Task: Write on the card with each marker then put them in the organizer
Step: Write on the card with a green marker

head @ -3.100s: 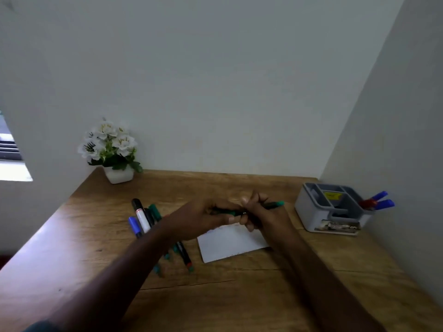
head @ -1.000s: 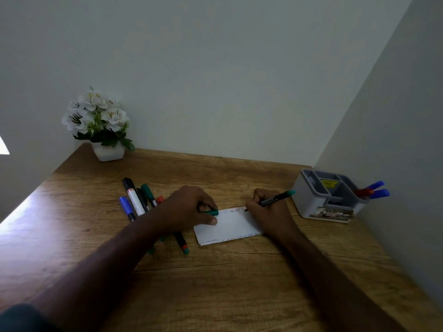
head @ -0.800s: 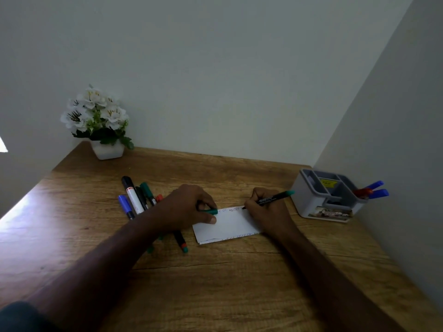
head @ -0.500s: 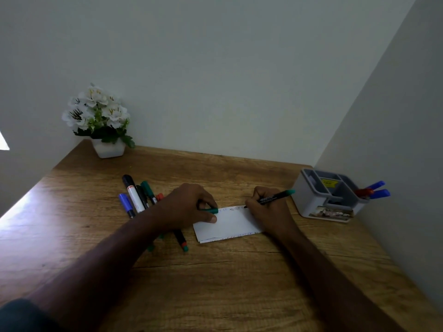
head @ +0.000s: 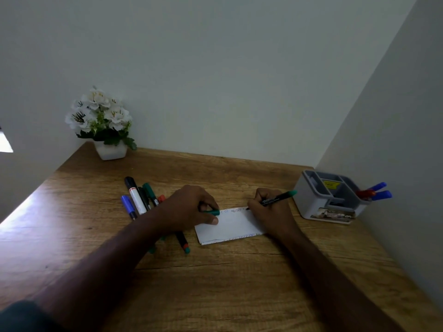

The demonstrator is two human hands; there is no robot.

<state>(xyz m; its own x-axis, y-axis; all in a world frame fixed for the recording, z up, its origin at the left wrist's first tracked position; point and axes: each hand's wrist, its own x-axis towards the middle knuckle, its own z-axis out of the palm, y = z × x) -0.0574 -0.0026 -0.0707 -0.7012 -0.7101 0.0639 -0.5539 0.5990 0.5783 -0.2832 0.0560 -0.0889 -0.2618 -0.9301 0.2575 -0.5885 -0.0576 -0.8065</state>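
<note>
While we write, the desk (head: 215, 283) carries everything within reach of our two hands. Far beyond our left hand (head: 184, 209), in the corner, sits a flower pot (head: 110, 152), out of the way. Well beyond our right hand (head: 271, 214), against the side wall, stands the organizer (head: 321, 207), with blue and red markers (head: 376, 191) already poking out of its far side, so we judge part of the task done. Just behind and under our left wrist lies the pile of markers (head: 139, 197) waiting their turn, their long axes running roughly away from us.

Between our hands lies the card (head: 230, 226), its long side running left to right. Our left hand presses its near corner flat with thumb and fingers so it will not slide, and pinches the green cap (head: 212, 212) so we can close the pen afterwards.

Our right hand is closed in a writing grip on the green marker (head: 275, 200). Its long axis slants from the tip, down on the card's top edge beside small letters, up and rightward, tail toward the organizer.
</note>
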